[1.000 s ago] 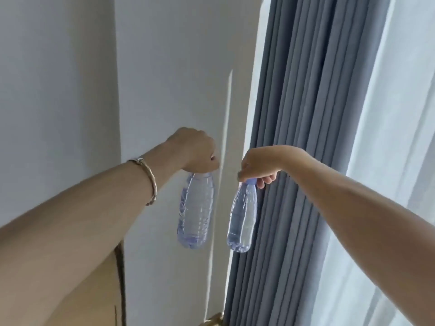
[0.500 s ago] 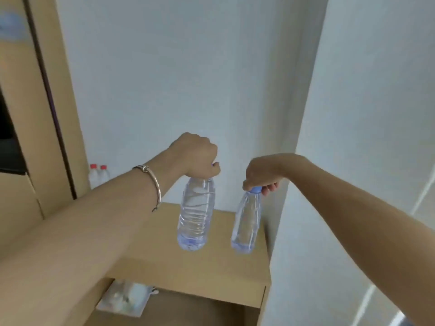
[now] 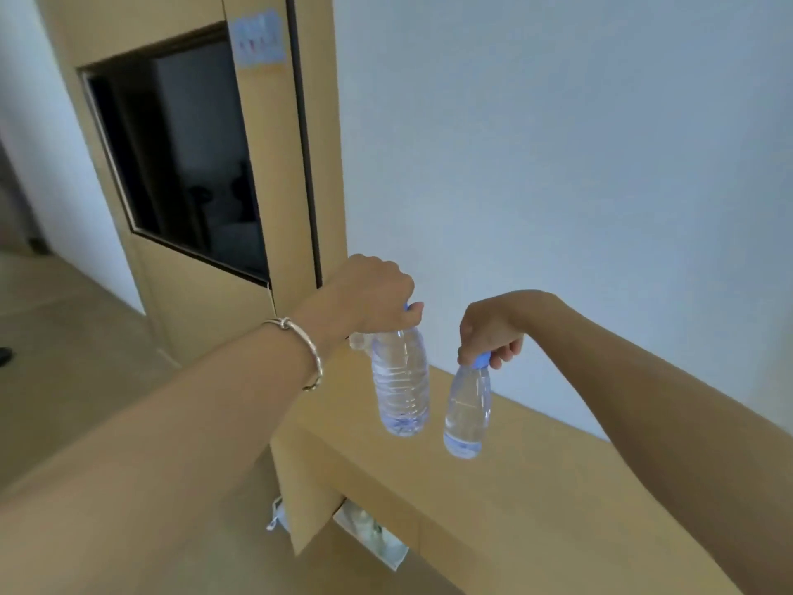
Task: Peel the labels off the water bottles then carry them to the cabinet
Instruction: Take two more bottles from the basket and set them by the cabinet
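My left hand [image 3: 372, 296], with a silver bracelet on its wrist, grips the cap end of a larger clear water bottle [image 3: 401, 384] with no label. My right hand [image 3: 489, 328] pinches the blue cap of a smaller clear, label-free bottle [image 3: 467, 412]. Both bottles hang upright, side by side and apart, above the flat top of a low light-wood cabinet [image 3: 536, 474]. Part of another clear bottle [image 3: 358, 340] shows on the cabinet top behind my left hand.
A tall wooden unit [image 3: 193, 268] with a dark inset panel [image 3: 180, 156] stands to the left of the cabinet. A white wall [image 3: 558, 165] is behind it. White packets [image 3: 373, 534] lie in the open shelf under the cabinet top. Beige floor [image 3: 64, 358] at left.
The view has swung left from the grey curtains to the wall and on to the wooden cabinet. Both bottles stay gripped at their caps and now hang over the cabinet top.
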Demonstrator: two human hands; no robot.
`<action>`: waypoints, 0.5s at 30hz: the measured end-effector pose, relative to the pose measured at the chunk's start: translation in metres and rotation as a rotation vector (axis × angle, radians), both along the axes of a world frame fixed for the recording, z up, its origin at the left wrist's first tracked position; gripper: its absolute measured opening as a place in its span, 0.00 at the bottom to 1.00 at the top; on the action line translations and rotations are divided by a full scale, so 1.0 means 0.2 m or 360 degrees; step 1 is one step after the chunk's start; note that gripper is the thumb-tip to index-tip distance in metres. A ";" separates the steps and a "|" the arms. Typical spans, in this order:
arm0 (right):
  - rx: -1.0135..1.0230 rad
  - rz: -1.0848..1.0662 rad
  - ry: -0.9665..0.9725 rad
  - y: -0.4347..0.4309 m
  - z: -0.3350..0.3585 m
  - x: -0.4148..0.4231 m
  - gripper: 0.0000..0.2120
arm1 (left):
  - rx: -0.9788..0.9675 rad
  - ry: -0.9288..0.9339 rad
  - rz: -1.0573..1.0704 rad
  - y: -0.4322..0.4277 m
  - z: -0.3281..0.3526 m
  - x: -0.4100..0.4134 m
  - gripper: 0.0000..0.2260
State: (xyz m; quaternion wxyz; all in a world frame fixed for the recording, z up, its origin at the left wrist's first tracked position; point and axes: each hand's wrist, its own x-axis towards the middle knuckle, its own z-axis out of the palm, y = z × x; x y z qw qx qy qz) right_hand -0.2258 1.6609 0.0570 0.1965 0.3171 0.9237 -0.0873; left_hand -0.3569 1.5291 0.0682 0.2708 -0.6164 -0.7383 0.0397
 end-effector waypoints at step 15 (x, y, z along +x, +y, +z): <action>-0.0171 0.0214 -0.0126 0.20 -0.18 -1.29 0.17 | -0.0144 -0.0105 0.0225 0.13 -0.14 -1.21 0.19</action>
